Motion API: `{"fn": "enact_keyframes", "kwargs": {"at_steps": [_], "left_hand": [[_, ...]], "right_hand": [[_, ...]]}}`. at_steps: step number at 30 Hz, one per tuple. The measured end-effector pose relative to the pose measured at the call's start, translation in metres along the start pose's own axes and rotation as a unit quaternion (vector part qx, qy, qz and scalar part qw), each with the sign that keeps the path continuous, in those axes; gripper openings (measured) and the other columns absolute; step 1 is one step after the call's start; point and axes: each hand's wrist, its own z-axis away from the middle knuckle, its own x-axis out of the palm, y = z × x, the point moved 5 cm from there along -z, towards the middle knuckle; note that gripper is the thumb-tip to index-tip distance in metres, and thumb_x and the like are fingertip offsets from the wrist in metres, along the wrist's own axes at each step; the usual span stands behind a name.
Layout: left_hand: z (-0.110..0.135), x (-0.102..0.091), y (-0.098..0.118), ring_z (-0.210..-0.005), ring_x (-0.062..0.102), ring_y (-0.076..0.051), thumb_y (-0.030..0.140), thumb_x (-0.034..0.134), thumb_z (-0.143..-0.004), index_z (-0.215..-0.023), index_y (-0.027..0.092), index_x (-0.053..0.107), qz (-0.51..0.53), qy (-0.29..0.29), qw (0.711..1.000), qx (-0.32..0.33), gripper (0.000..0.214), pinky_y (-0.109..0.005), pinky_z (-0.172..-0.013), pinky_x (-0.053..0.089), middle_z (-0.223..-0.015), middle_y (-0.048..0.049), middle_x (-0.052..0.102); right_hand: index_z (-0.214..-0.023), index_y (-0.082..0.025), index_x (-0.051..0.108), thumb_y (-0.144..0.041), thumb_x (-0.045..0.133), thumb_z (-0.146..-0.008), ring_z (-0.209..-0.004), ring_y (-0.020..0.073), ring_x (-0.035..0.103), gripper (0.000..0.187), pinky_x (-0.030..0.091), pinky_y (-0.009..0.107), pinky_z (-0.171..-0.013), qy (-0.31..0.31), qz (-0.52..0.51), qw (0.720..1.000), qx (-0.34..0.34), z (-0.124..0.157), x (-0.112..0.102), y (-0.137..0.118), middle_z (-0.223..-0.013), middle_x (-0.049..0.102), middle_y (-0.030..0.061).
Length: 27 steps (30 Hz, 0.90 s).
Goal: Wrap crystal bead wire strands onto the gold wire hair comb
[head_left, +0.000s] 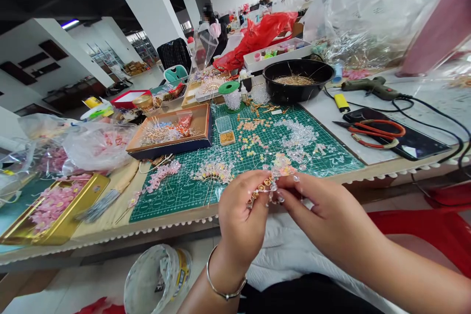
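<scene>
In front of the table edge, my left hand (241, 211) is closed round a beaded hair ornament (262, 188) with gold ring-like settings and clear beads. The thumb and fingers of my right hand (324, 203) pinch the same ornament at its right end; any wire or bead between those fingertips is hidden. Just beyond my hands, pale pink and yellow flowers (282, 163) show over the green cutting mat (172, 203). Also on the mat lie a beaded floral comb (214, 171), a pink flower piece (164, 175), loose clear beads (300, 133) and a small box of gold beads (227, 138).
At left stand an open box of ornaments (169, 147) and a gold tray of pink flowers (88, 196). A black bowl (294, 93), a green wire spool (228, 88), a glue gun (373, 88), red-handled scissors (382, 128) and a phone (423, 137) are further back. Below is a white bucket (142, 279).
</scene>
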Motion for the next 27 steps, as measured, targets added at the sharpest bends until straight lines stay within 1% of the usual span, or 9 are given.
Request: {"fn": "enact_keyframes", "kwargs": {"at_steps": [3,6,9,13,16,20,23,25,27], "left_hand": [[0.000,0.000,-0.004,-0.095,0.072,-0.019,0.013,0.063,-0.090,-0.103,0.022,0.071,-0.002,0.009,0.999,-0.039,0.018,-0.033,-0.084,0.060,-0.100,-0.0040,0.077],[0.001,0.002,-0.004,-0.096,0.071,-0.018,0.012,0.063,-0.090,-0.104,0.023,0.071,0.004,0.004,0.999,-0.032,0.020,-0.032,-0.086,0.059,-0.101,-0.0033,0.076],[0.002,0.003,-0.004,-0.096,0.071,-0.017,0.009,0.062,-0.090,-0.106,0.023,0.071,0.019,-0.004,0.999,-0.028,0.024,-0.031,-0.086,0.058,-0.102,-0.0028,0.076],[0.003,0.007,-0.010,-0.091,0.072,-0.019,0.018,0.065,-0.091,-0.102,0.023,0.074,0.047,-0.015,0.995,-0.088,0.016,-0.034,-0.082,0.060,-0.098,-0.0037,0.077],[0.004,0.009,-0.010,-0.086,0.073,-0.018,0.021,0.065,-0.091,-0.100,0.023,0.075,0.063,-0.015,0.992,-0.106,0.014,-0.033,-0.079,0.060,-0.095,-0.0035,0.078],[0.003,0.009,-0.005,-0.088,0.073,-0.018,0.016,0.065,-0.090,-0.099,0.023,0.074,0.042,-0.011,0.995,-0.088,0.014,-0.032,-0.079,0.060,-0.094,-0.0026,0.078],[0.002,0.010,-0.001,-0.091,0.073,-0.018,0.014,0.062,-0.091,-0.101,0.022,0.072,0.011,-0.004,0.999,-0.050,0.016,-0.033,-0.082,0.060,-0.097,-0.0033,0.078],[0.002,0.011,0.001,-0.092,0.073,-0.017,0.011,0.060,-0.091,-0.102,0.021,0.071,-0.003,-0.003,1.000,-0.020,0.018,-0.032,-0.083,0.060,-0.099,-0.0037,0.077],[0.002,0.013,0.003,-0.094,0.072,-0.017,0.007,0.059,-0.090,-0.105,0.020,0.070,-0.005,-0.006,1.000,0.007,0.022,-0.030,-0.084,0.059,-0.100,-0.0037,0.077]], "right_hand": [[-0.092,-0.021,0.062,-0.029,0.042,-0.094,-0.087,0.0251,0.062,0.021,0.045,0.042,-0.079,0.023,0.046,0.997,-0.058,0.003,0.000,-0.002,-0.095,0.070,0.0103],[-0.085,-0.020,0.059,-0.024,0.039,-0.094,-0.090,0.0248,0.060,0.022,0.046,0.042,-0.081,0.029,0.073,0.994,-0.078,0.002,-0.001,-0.004,-0.093,0.065,0.0109],[-0.082,-0.020,0.055,-0.028,0.039,-0.095,-0.087,0.0245,0.060,0.022,0.046,0.042,-0.081,0.027,0.081,0.995,-0.058,0.001,-0.003,-0.006,-0.087,0.063,0.0093],[-0.078,-0.022,0.053,-0.030,0.044,-0.093,-0.071,0.0202,0.056,0.019,0.045,0.036,-0.069,0.023,0.062,0.998,-0.022,0.003,-0.005,-0.004,-0.072,0.061,0.0046],[-0.071,-0.023,0.050,-0.031,0.044,-0.092,-0.069,0.0191,0.055,0.024,0.044,0.032,-0.063,0.019,0.030,0.999,-0.011,0.004,-0.005,-0.003,-0.069,0.059,0.0033],[-0.068,-0.023,0.050,-0.037,0.044,-0.093,-0.079,0.0196,0.060,0.029,0.048,0.030,-0.068,0.009,-0.069,0.997,0.013,0.005,-0.006,0.000,-0.074,0.060,0.0032],[-0.072,-0.022,0.058,-0.040,0.049,-0.093,-0.064,0.0147,0.052,0.029,0.043,0.026,-0.058,-0.019,-0.155,0.986,0.065,0.004,-0.007,0.006,-0.069,0.057,0.0007],[-0.069,-0.021,0.058,-0.039,0.052,-0.093,-0.063,0.0137,0.051,0.030,0.043,0.025,-0.059,-0.034,-0.164,0.983,0.077,0.001,-0.008,0.008,-0.066,0.055,0.0000],[-0.070,-0.020,0.059,-0.038,0.055,-0.091,-0.069,0.0145,0.054,0.028,0.047,0.026,-0.065,-0.032,-0.158,0.984,0.070,-0.002,-0.009,0.007,-0.070,0.057,0.0007]]}}
